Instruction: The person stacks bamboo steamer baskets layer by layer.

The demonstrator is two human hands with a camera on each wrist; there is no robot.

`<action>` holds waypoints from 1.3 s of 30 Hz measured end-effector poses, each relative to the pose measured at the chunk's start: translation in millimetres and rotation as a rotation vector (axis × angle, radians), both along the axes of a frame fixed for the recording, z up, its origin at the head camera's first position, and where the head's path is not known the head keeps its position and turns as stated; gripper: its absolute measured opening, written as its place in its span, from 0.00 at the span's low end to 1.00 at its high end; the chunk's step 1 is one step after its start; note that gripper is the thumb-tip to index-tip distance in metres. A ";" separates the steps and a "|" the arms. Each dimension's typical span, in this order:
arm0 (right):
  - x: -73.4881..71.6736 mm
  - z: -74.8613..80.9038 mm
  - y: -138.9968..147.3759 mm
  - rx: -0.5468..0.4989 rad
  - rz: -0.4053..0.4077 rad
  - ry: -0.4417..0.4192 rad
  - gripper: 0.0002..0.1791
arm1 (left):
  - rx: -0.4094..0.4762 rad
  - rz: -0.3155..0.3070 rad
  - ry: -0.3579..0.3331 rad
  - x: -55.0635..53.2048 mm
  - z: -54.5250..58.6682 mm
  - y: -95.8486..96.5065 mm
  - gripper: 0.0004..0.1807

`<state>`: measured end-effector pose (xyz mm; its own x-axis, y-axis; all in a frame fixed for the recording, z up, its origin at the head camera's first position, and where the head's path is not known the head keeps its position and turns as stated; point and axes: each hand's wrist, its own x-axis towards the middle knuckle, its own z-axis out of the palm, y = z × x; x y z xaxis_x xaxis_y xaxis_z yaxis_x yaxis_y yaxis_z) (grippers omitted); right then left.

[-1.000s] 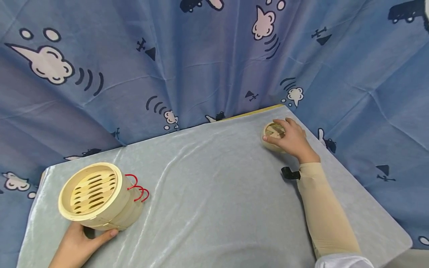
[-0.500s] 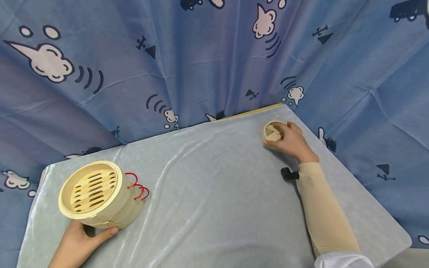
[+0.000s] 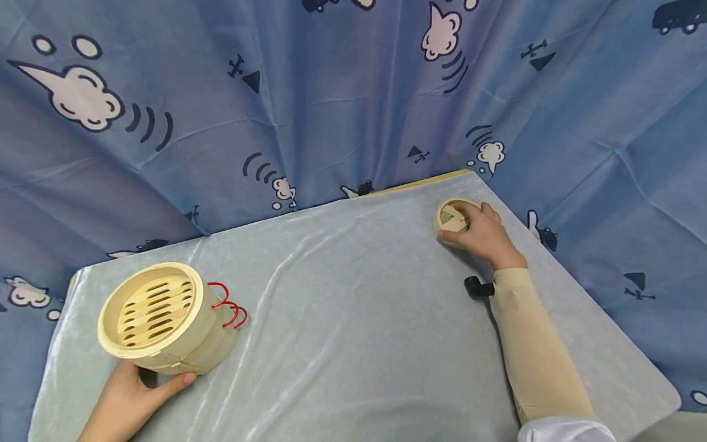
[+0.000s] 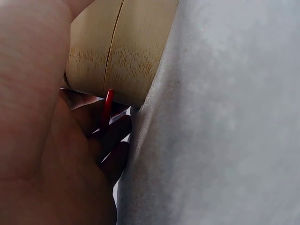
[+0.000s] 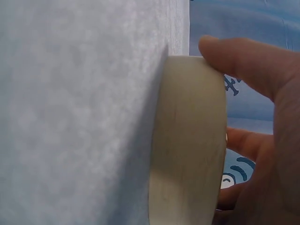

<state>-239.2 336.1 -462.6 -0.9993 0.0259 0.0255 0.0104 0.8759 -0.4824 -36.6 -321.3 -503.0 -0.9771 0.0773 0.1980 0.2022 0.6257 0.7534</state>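
Note:
A stack of round bamboo steamers (image 3: pixel 157 316) with a slatted top and red loops on its side stands at the table's left in the head view. My left hand (image 3: pixel 129 393) grips its lower near side, thumb in front. In the left wrist view, fingers (image 4: pixel 115 133) curl beside a red loop (image 4: pixel 107 110) under the bamboo wall. At the far right corner, a small round bamboo steamer basket (image 3: pixel 452 222) sits with crossed slats facing up. My right hand (image 3: pixel 486 236) holds it by the rim, thumb on the near side. The right wrist view shows its smooth side wall (image 5: pixel 187 140) against the cloth.
A pale grey velvety cloth (image 3: pixel 342 319) covers the table. Blue printed curtains (image 3: pixel 353 104) hang along the back and right edges. A black wrist-camera mount (image 3: pixel 477 286) sticks out from my right sleeve.
My right hand's fingers have drawn in from stretching over the small basket to bending onto its rim. The left hand and the steamer stack stay in place.

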 end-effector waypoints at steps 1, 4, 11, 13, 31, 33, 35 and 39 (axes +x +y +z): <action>0.0 0.1 0.1 0.000 -0.001 0.001 0.52 | 0.000 -0.001 -0.002 0.0 0.5 0.4 0.53; 0.1 0.4 0.7 0.003 -0.006 -0.003 0.52 | -0.006 0.003 -0.001 1.0 4.0 3.4 0.53; 0.4 0.8 2.2 -0.001 -0.019 -0.018 0.53 | 0.014 -0.005 0.002 4.8 23.6 16.3 0.51; -0.3 0.5 2.3 0.002 -0.022 -0.013 0.53 | 0.019 -0.006 0.001 4.9 24.5 16.7 0.51; -1.1 -2.3 2.1 0.032 -0.033 0.033 0.52 | 0.002 -0.006 0.000 1.1 2.0 2.9 0.53; -0.8 -2.3 1.8 0.032 -0.031 0.035 0.52 | 0.001 -0.003 0.001 2.3 7.0 6.5 0.52; -1.3 -2.6 1.3 0.028 -0.024 0.033 0.52 | -0.001 -0.004 0.004 2.4 6.4 6.6 0.52; -3.1 -4.0 -4.2 0.023 -0.010 0.036 0.52 | -0.010 -0.004 -0.001 2.7 4.4 5.0 0.52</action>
